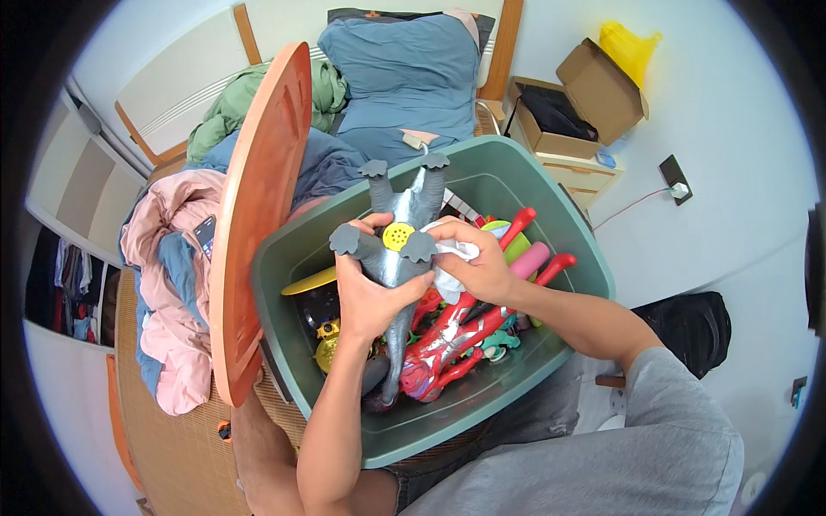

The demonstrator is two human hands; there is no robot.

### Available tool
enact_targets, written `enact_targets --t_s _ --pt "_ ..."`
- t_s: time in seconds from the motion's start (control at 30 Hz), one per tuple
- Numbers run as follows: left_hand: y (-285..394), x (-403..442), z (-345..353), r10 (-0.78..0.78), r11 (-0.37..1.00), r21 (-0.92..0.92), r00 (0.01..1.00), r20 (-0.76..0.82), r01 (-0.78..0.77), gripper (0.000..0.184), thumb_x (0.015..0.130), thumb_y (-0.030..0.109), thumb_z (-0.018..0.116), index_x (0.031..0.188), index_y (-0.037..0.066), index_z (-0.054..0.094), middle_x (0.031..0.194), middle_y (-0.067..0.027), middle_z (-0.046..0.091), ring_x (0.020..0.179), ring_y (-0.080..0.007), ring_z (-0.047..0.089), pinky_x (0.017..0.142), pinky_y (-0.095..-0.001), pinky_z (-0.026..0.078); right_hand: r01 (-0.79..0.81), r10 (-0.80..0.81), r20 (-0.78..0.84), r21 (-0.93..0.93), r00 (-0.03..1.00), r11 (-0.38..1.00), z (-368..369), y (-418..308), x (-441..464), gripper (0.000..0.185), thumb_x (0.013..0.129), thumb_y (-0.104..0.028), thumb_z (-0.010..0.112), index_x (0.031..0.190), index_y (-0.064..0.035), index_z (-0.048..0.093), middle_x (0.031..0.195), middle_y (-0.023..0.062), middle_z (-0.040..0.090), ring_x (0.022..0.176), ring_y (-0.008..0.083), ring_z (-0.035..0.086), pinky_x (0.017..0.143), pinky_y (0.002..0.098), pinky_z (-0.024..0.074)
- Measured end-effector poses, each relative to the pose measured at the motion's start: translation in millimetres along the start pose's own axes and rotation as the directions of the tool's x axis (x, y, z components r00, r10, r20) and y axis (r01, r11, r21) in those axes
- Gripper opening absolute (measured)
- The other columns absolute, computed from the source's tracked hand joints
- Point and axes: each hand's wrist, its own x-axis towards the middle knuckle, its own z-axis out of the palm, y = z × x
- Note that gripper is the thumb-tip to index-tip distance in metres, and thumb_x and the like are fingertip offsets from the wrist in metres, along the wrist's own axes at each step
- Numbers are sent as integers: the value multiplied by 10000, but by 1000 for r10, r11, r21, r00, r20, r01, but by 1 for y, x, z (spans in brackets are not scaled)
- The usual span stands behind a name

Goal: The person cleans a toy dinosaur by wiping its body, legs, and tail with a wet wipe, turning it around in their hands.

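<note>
A grey toy dinosaur (406, 271), or a similar four-legged figure, is held belly up over the green bin. Its underside is silvery, with a round yellow perforated disc (397, 236) in the middle. My left hand (372, 292) is closed around its body, thumb across the belly. My right hand (477, 258) pinches a white cloth (456, 269) against the toy's side near one foot. Beneath them, the green bin (288, 344) contains a red and silver toy figure (447, 340), a pink cylinder (530, 260) and several other toys.
An orange lid (258, 224) stands upright at the bin's left. Behind are a bed with a blue pillow (404, 64) and a pink quilt (176, 344). An open cardboard box (555, 142) sits on a nightstand (576, 181). A black bag (688, 331) lies at right.
</note>
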Motion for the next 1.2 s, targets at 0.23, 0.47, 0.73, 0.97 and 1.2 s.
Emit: enact_targets --t_s 0.23,0.47,0.73,0.97,1.2 --pt "13 1 -6 -181 952 -238 981 75 194 740 573 178 883 1146 43 433 1154 -105 540 1082 -201 540 980 -354 407 106 -103 28 -134 994 985 -5 -19 0 299 771 67 642 1062 0 649 1031 80 633 969 168 615 842 292 470" --pt "12 -1 2 -464 876 -139 886 22 462 522 707 167 822 1091 37 492 1028 -64 567 909 -146 568 816 -311 476 127 -114 69 -238 991 963 0 -17 -1 259 713 31 691 969 -8 671 949 101 669 894 205 653 785 313 497" --pt "1 1 -4 -551 823 -154 834 16 547 436 764 122 753 1118 27 516 1028 -53 576 927 -143 567 832 -293 463 48 -49 4 -264 999 963 3 10 -1 202 805 -28 708 998 -39 649 982 76 622 927 172 608 806 289 471" --pt "-30 7 -14 -394 896 -215 919 17 389 412 713 170 851 975 40 561 964 -35 597 851 -118 584 764 -278 475 74 -72 18 -321 997 944 6 8 2 288 753 -52 771 1014 -58 647 1033 74 585 990 183 580 855 302 454" --pt "-37 5 -5 -429 766 -496 900 80 409 323 735 82 828 893 88 546 1113 -99 626 965 -157 597 833 -315 492 32 -49 -39 -357 998 934 8 14 -2 348 700 -45 804 1020 -90 674 1110 92 526 998 201 577 852 309 471"
